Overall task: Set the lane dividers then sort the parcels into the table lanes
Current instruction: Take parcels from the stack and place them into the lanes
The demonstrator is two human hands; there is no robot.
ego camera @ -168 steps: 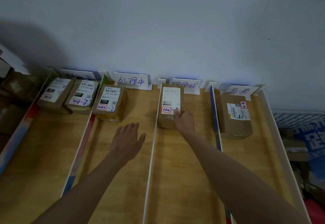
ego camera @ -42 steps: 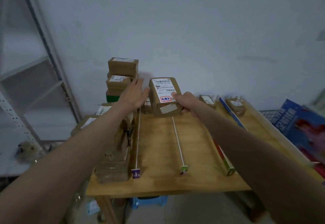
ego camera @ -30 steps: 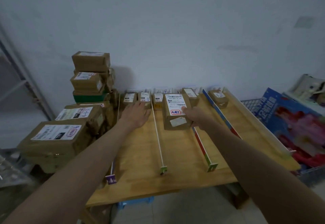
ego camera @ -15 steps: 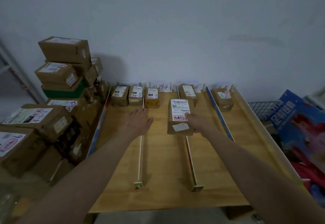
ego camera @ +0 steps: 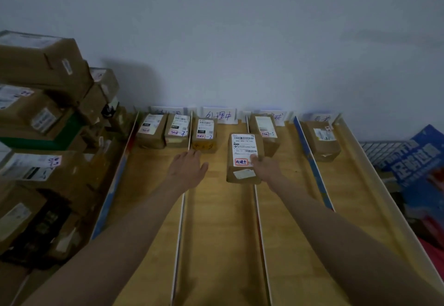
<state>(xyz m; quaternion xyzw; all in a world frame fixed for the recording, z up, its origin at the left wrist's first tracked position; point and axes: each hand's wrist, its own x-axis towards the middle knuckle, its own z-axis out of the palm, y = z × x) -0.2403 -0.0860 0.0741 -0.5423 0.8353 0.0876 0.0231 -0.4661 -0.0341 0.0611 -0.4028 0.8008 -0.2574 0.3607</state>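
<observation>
Parcel in hand (ego camera: 243, 156): brown box, white shipping label up, red-framed sticker near its front edge; it sits over the second lane from the left, close to the white divider (ego camera: 260, 228) on that lane's right side; whether it rests on the wood or is carried just above, cannot tell. Right hand (ego camera: 265, 167) grips its near right corner, thumb on top by the sticker; left hand (ego camera: 188, 168) flat and spread, fingers relaxed, holding nothing, hovering over the divider (ego camera: 180, 233) between first and second lanes.

Same lane already has one parcel at the back (ego camera: 204, 133) under a handwritten sign (ego camera: 219, 114); first lane holds two, third and fourth one each; stack of unsorted boxes (ego camera: 43, 118) off the table's left.

Risks, as I judge: one-corner grip could let the box twist and knock the thin right divider out of line; set down too far right, it could straddle the divider and land in the wrong lane; left palm could nudge its divider.

Hard to read: sticker characters blurred; the far signs partly hidden by parcels; right fingers under the box unseen.
</observation>
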